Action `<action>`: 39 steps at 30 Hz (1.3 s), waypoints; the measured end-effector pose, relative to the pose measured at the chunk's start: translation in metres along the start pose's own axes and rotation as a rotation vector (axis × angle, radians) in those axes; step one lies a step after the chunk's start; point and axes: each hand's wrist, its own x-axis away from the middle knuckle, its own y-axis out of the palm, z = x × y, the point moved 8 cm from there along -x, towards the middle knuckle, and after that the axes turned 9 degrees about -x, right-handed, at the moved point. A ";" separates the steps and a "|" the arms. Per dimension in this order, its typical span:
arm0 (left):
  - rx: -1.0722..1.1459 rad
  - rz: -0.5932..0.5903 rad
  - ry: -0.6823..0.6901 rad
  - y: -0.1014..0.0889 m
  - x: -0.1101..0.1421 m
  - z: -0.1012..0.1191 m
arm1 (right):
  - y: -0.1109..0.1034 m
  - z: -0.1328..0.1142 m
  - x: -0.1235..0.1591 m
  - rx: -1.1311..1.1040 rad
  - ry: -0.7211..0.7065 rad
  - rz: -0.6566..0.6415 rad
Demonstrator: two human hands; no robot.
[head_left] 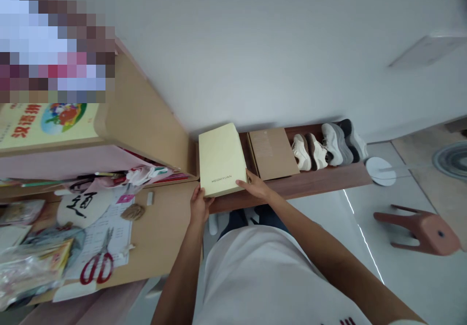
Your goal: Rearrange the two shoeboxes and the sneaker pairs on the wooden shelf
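A pale yellow lidded box marked MEIZHIYUAN sits at the left end of a narrow brown wooden shelf, by the wall. Around its near left corner curl the fingers of my left hand. My right hand grips the near right corner, thumb on top and fingers down the side. Whether the box's underside touches the shelf I cannot tell. Just to its right lies a brown cardboard box. Beyond that stand a cream pair of shoes and grey-white sneakers.
At left, a desk bears red-handled scissors, papers, plastic bags and a round fan with black writing. A pink-brown stool stands on the floor at right, near a white round object and a floor fan.
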 end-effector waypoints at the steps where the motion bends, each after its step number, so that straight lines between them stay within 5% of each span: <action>1: 0.001 0.014 0.014 -0.001 0.000 0.002 | 0.002 0.003 -0.002 -0.021 -0.003 -0.022; 17: -0.087 0.024 0.057 -0.002 -0.012 -0.018 | 0.013 0.071 -0.018 -0.147 0.101 0.028; 33: -0.080 0.035 0.036 0.006 -0.023 -0.021 | 0.014 0.056 -0.026 0.058 0.012 0.009; 39: -0.355 0.092 0.182 0.007 -0.019 0.003 | 0.001 0.042 -0.017 0.150 0.042 0.028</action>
